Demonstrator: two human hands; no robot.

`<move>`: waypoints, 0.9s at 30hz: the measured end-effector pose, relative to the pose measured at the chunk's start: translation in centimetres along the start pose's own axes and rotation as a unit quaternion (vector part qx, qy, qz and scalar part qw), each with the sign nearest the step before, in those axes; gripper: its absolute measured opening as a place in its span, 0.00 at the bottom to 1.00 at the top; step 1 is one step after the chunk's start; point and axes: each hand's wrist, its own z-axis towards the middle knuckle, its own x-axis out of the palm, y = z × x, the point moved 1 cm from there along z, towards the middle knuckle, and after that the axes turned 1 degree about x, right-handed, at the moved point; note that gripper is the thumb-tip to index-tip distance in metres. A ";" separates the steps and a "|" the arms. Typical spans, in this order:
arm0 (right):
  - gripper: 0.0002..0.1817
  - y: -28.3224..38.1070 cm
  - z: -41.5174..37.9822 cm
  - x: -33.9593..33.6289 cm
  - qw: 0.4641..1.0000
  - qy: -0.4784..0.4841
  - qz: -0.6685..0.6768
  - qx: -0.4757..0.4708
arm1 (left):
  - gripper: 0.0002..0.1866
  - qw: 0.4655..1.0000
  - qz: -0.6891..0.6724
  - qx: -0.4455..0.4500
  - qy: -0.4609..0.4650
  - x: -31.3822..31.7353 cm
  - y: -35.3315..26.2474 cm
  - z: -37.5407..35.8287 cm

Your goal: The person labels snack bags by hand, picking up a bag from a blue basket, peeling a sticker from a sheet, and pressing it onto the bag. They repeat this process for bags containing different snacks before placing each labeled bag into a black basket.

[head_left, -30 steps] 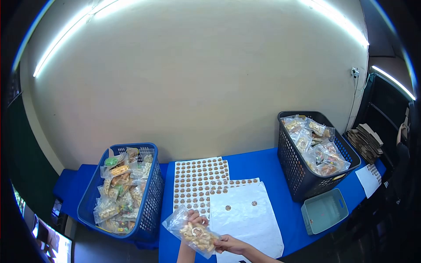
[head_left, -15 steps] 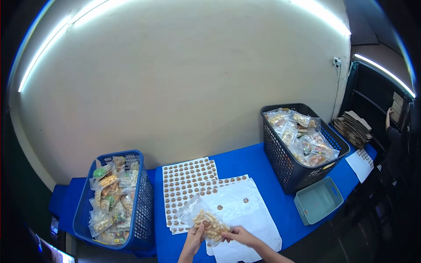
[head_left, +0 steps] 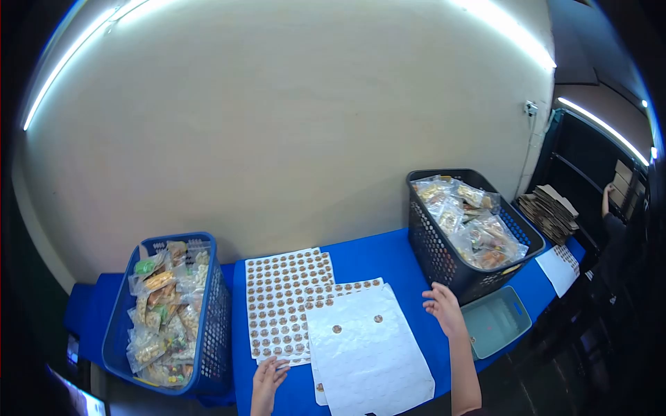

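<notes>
My left hand (head_left: 269,380) is near the front edge of the table, fingers loosely apart and holding nothing, just below a white sheet of round brown stickers (head_left: 281,295). Raised in front of the black basket (head_left: 454,267), my right hand (head_left: 446,312) has its fingers spread, also bare. Between the hands lies a white backing sheet (head_left: 374,360) bearing two round stickers, one of them a brown sticker (head_left: 336,329) toward its left. It overlaps more sticker sheets beneath. Clear snack bags (head_left: 479,232) are heaped in the black basket.
A blue basket (head_left: 222,326) full of snack bags stands at the left. To the right, a grey-green tub (head_left: 496,322) sits by the black basket. Beyond are stacked flat cardboard (head_left: 548,215) and another sticker sheet (head_left: 557,270). Another person's arm (head_left: 605,201) reaches to cardboard at far right.
The clear bag of snacks that both hands held is out of them. My right hand has moved up and right toward the black basket; my left has drawn back left.
</notes>
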 end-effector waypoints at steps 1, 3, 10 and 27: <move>0.19 -1.0 -0.5 0.0 1.000 -0.004 -0.008 0.017 | 0.17 1.000 0.008 0.020 -0.007 -0.9 -0.2 0.0; 0.16 -2.8 -1.3 0.8 0.998 0.005 -0.025 0.058 | 0.18 0.997 0.024 0.062 -0.039 -2.7 -1.9 0.0; 0.15 -6.0 -2.9 1.7 0.994 0.015 -0.076 0.074 | 0.10 0.918 0.198 0.301 -0.165 -9.2 -14.8 -0.4; 0.06 -8.3 -5.3 0.7 0.990 -0.022 -0.071 0.122 | 0.38 0.560 0.752 -0.234 -0.256 -35.7 -10.5 9.9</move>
